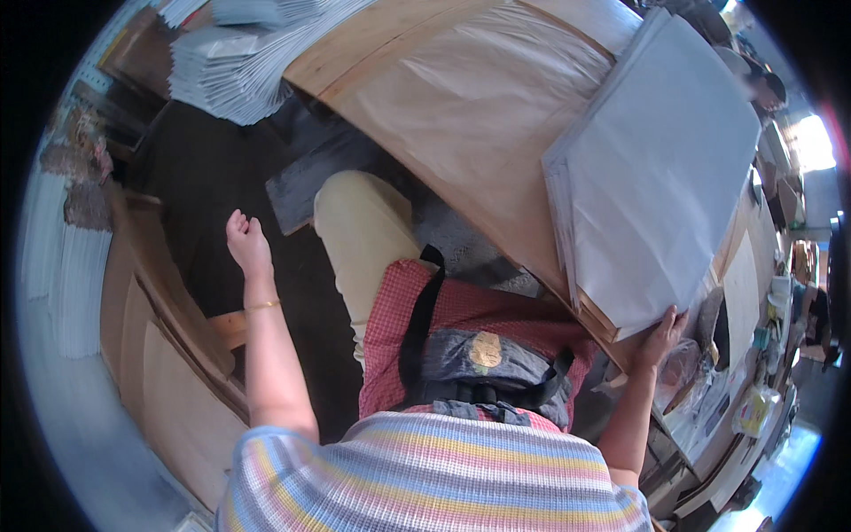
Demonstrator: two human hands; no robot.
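Just above the right hand [663, 333], whose fingers press the near corner of the grey sheet stack [656, 168], sheets overhanging the worktop [425, 97] could slide, while the left hand [247, 244] hangs loosely curled, holding nothing.

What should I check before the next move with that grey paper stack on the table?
1. Right hand on the near corner of the grey paper stack: ok, fingers touch its edge.
2. Left hand free: ok, open in the air, holding nothing.
3. Stack squared up: not ok, sheet edges fan slightly on the left side.
4. Stack fully on the wooden table: cannot tell, far edge is hard to see.
5. Brown sheet beside the stack flat: ok.
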